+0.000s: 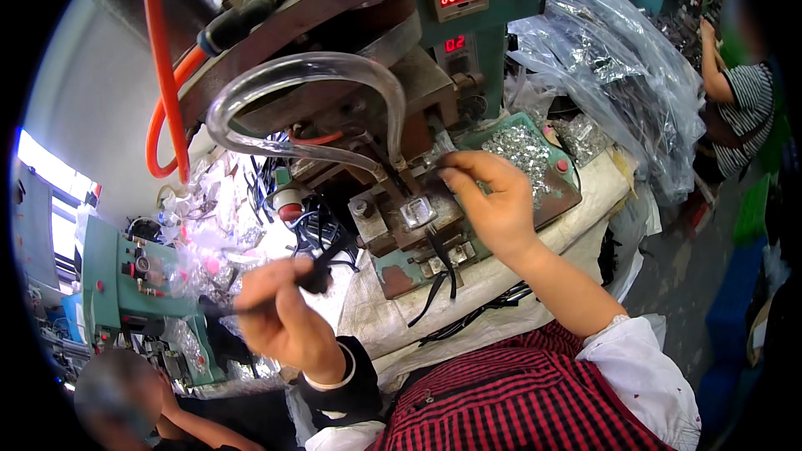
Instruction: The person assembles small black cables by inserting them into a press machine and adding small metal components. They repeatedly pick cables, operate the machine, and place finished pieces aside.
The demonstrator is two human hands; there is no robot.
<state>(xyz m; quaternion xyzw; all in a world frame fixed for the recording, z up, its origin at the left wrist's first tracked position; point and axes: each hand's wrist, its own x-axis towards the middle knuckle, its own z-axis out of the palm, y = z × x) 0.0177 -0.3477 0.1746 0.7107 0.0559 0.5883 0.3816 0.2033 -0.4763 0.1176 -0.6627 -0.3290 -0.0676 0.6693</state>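
My left hand [288,317] is closed around a black strap [327,266], blurred by motion, left of the press fixture. My right hand [499,205] reaches to the fixture's right side with thumb and forefinger pinched together. Whatever sits between those fingertips is too small or hidden to name. Just left of them, a shiny rectangular metal buckle [418,213] lies on the steel fixture block [399,238]. Another black strap [442,252] hangs down from the buckle's front. A clear tube [309,67] loops down to the fixture behind it.
Small shiny metal parts [518,150] fill a green tray at the right. Black straps [476,313] lie on the pale cloth in front. A red button [290,210] stands left of the fixture, orange hoses [156,58] above. Co-workers sit at lower left and far right.
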